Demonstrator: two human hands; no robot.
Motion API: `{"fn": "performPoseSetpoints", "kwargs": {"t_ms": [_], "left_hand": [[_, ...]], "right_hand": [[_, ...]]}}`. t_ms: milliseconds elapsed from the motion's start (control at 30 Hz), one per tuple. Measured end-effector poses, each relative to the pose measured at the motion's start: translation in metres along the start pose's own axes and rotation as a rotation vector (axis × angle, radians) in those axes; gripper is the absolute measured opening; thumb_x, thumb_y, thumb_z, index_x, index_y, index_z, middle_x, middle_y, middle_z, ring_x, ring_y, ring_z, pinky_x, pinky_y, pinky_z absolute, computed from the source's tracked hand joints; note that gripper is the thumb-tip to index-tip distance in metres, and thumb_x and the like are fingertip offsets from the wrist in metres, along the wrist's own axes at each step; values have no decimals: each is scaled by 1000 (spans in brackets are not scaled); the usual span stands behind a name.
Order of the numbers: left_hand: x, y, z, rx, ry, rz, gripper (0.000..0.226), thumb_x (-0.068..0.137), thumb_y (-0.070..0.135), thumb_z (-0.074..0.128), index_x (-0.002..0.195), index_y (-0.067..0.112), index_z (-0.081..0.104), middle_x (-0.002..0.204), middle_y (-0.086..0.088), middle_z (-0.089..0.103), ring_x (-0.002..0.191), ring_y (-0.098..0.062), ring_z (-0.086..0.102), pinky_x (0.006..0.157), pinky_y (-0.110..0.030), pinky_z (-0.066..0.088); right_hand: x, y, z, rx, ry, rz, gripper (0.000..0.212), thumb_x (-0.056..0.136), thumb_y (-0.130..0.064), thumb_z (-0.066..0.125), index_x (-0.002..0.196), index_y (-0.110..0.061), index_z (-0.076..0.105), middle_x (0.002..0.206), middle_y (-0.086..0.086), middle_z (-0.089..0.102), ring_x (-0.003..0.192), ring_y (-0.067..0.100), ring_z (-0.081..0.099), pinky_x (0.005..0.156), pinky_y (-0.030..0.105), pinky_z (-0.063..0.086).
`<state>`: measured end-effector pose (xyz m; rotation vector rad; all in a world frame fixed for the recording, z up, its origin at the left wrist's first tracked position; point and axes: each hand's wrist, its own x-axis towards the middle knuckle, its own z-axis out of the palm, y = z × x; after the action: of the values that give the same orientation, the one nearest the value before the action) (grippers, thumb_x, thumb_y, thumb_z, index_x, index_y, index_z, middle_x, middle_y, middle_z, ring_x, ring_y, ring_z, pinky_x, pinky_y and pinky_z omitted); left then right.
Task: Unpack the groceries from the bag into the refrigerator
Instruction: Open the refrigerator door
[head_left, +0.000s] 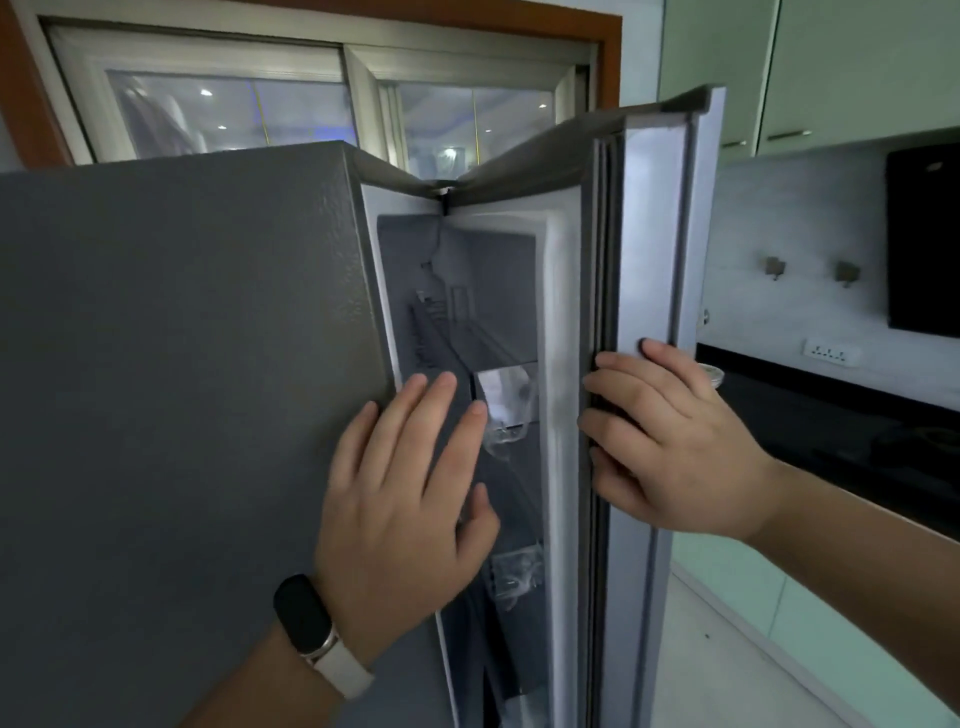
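Note:
A dark grey refrigerator (182, 389) fills the left of the head view. Its door (649, 234) on the right stands partly ajar, leaving a narrow gap. My right hand (670, 441) grips the door's free edge, fingers curled round the rubber seal and thumb on the outer side. My left hand (410, 499), with a watch on the wrist, lies flat with straight fingers against the cabinet's front edge beside the gap. Inside the gap I see dim door shelves and clear plastic wrapping (506, 405). No grocery bag is in view.
A window (322, 104) with an orange-brown frame is behind the refrigerator. To the right runs a black countertop (841, 415) with a wall socket (830, 354), two wall hooks and pale green cabinets above and below. Light floor shows at lower right.

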<state>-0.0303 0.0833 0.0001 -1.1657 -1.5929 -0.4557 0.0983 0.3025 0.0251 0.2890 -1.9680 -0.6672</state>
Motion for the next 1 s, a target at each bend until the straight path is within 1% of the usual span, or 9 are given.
{"fn": "performPoseSetpoints", "kwargs": {"t_ms": [100,200,333,400,467,567,767,900,1000], "left_hand": [[25,21,7,-66,-34,-11,52,81,23,62,130,6,61,140,-17,54,133,-34,48,106,-50,39],[45,37,22,-103,-94,-69,55,82,25,63,134,7,57,142,-15,52,134,-33,46,106,-45,38],[62,55,56,-181,-212,-114,62,87,32,61,144,11,46,150,-11,44,139,-29,40,108,-44,39],[73,66,78,-223,-286,-104,68,88,35,58,149,14,36,153,-11,40,141,-28,37,109,-48,40],[84,79,99,-251,-318,-96,70,88,34,57,149,14,31,152,-12,41,141,-29,36,108,-50,40],[98,103,124,-291,-280,-102,67,84,30,62,144,14,36,147,-12,46,139,-30,38,108,-48,40],[125,151,172,-292,-195,-120,60,86,27,62,141,12,43,145,-12,47,141,-29,36,114,-38,30],[146,182,207,-227,-133,-103,58,85,24,61,138,8,43,135,-19,54,132,-37,44,109,-45,39],[164,200,231,-192,-123,-103,55,84,23,62,134,5,48,127,-21,58,125,-40,49,105,-49,42]], "right_hand": [[-12,7,0,-6,6,56,28,80,-15,61,106,-6,67,128,16,50,126,35,48,115,51,26],[-26,18,1,-16,7,139,33,80,-16,60,112,-7,62,135,18,50,130,37,45,116,54,25],[-50,40,4,-42,-20,264,43,79,-15,63,121,-4,62,138,24,53,135,40,41,115,57,27],[-62,55,8,-50,-34,295,48,79,-16,61,126,-4,60,143,22,50,138,40,38,115,57,27],[-78,72,13,-52,-55,305,51,81,-17,58,131,-6,57,148,20,44,141,38,34,116,57,25],[-101,99,22,-56,-73,320,52,85,-20,55,135,-8,55,152,17,37,143,37,31,116,56,25],[-147,156,42,-62,-85,358,53,89,-22,51,140,-9,52,154,16,36,143,37,31,115,54,29],[-180,195,60,-38,-99,354,51,90,-21,46,139,-8,53,154,16,36,143,37,32,115,53,31],[-198,224,73,-17,-133,353,54,85,-19,52,138,-9,55,153,17,37,143,37,32,114,52,31]]}}
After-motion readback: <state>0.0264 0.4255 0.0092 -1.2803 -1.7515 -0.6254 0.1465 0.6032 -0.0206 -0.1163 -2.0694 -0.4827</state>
